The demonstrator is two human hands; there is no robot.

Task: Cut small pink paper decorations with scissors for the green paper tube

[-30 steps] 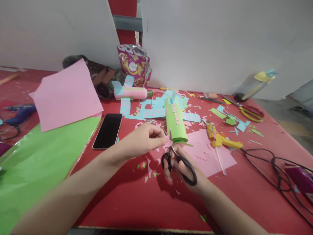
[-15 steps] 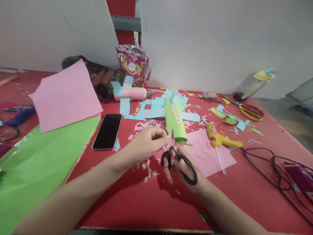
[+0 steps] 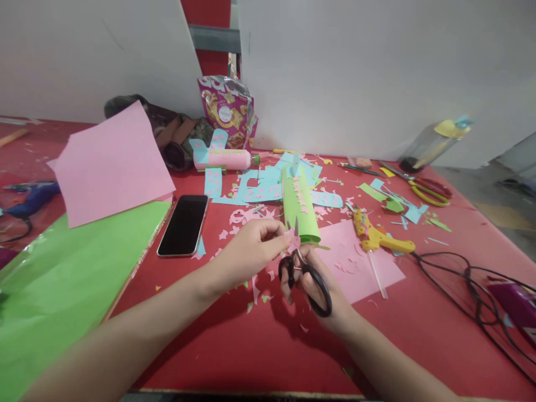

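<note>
Between thumb and fingers, my left hand [image 3: 262,245] pinches a small piece of pink paper [image 3: 295,241]. My right hand [image 3: 320,282] has its fingers through the black handles of a pair of scissors [image 3: 321,296]. Their blades point up and away from me, slightly apart, at the pink piece. Just beyond the blades lies a green paper-covered tube [image 3: 300,206] with pink cut-outs along its top and light-blue wing shapes. Behind it to the left rests a pink paper-covered bottle [image 3: 228,159] with blue fins and a green cap.
A black phone [image 3: 183,225] lies left of my hands, near large pink sheets [image 3: 115,167] and green paper [image 3: 79,290]. On the right are a yellow glue gun [image 3: 387,242], its black cable [image 3: 464,268] and red-yellow-handled scissors [image 3: 429,191]. Paper scraps litter the red table [image 3: 234,357].
The scissors' blades have opened a little at the pink piece, and their handles have shifted slightly. My left hand keeps its pinch in nearly the same place.
</note>
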